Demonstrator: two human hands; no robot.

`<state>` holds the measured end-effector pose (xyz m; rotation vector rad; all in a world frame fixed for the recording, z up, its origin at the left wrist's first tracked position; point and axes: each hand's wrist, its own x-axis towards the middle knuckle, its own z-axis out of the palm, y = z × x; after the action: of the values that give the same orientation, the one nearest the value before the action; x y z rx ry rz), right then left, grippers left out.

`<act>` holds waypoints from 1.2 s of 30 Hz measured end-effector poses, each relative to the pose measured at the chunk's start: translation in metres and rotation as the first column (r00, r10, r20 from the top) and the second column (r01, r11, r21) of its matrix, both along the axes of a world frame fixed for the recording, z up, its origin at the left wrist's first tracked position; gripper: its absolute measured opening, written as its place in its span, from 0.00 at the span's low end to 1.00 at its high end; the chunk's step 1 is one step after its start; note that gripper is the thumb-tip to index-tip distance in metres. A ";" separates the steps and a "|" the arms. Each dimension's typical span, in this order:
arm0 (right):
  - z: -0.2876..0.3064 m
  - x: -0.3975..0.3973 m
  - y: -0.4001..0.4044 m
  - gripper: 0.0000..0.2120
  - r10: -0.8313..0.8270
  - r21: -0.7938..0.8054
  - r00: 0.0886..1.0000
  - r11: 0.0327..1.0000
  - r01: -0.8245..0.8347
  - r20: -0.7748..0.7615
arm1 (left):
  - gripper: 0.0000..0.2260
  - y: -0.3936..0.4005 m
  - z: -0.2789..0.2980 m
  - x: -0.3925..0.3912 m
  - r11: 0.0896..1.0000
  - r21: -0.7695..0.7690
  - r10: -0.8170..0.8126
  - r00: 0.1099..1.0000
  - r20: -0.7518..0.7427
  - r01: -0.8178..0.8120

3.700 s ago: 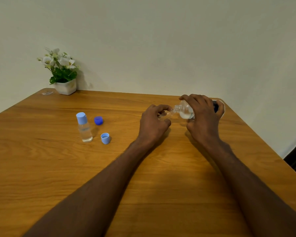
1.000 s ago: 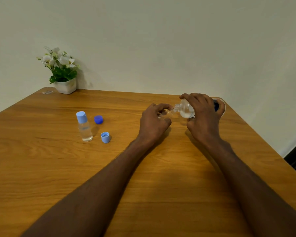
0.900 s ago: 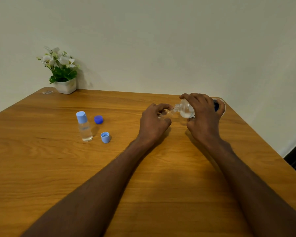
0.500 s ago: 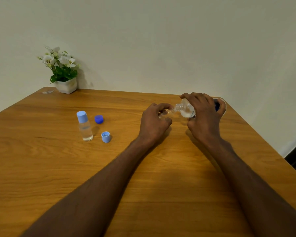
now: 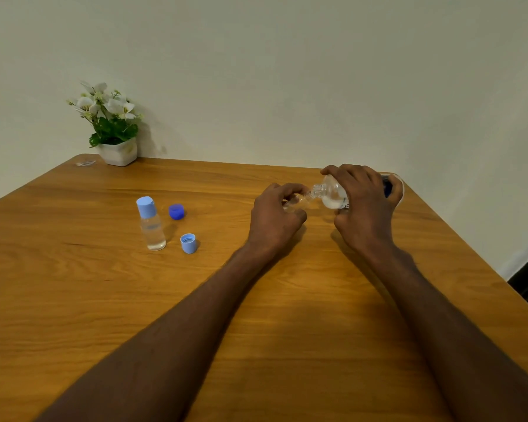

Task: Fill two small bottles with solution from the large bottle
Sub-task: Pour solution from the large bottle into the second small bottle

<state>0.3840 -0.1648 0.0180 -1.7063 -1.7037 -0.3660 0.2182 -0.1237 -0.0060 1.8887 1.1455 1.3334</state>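
My right hand [image 5: 363,208] grips the large clear bottle [image 5: 333,194], tipped to the left so its threaded neck points down at a small clear bottle [image 5: 296,202]. My left hand [image 5: 276,219] is closed around that small bottle, which is mostly hidden by my fingers. The two bottle mouths meet between my hands. A second small bottle [image 5: 150,223] with a light blue cap stands upright on the left of the wooden table [image 5: 73,300], holding clear liquid.
A dark blue cap [image 5: 176,212] and a light blue cap [image 5: 188,243], lying open side up, sit just right of the standing bottle. A white pot of flowers [image 5: 112,129] stands at the far left corner against the wall. The table's right edge runs close to my right hand.
Nothing has visibly changed; both hands hold the same pouring pose throughout.
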 end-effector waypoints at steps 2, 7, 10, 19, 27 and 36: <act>0.000 0.000 0.000 0.41 -0.002 0.004 1.000 1.000 0.002 0.004 | 0.21 0.000 0.000 0.000 1.000 -0.005 0.001 1.000 0.001 -0.001; 0.001 -0.001 -0.001 0.41 -0.013 0.003 1.000 1.000 0.013 0.011 | 0.21 0.000 0.000 0.001 1.000 -0.013 -0.001 1.000 0.002 0.001; 0.001 -0.001 -0.001 0.41 -0.011 0.007 1.000 1.000 0.011 0.015 | 0.21 0.000 0.000 0.001 1.000 -0.006 -0.004 1.000 0.009 0.004; 0.002 -0.001 -0.003 0.41 -0.008 0.009 1.000 1.000 0.008 0.013 | 0.21 0.000 -0.001 0.001 1.000 -0.011 0.003 1.000 0.006 -0.002; 0.001 0.001 -0.001 0.41 -0.007 0.001 1.000 1.000 0.007 0.021 | 0.20 0.000 -0.001 0.001 1.000 -0.005 -0.005 1.000 0.011 0.005; 0.002 0.000 -0.001 0.41 -0.008 -0.003 1.000 1.000 0.008 0.015 | 0.21 0.000 0.000 0.001 1.000 -0.004 -0.005 1.000 0.007 0.005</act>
<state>0.3843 -0.1655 0.0197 -1.7173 -1.7097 -0.3807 0.2189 -0.1240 -0.0062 1.8816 1.1384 1.3321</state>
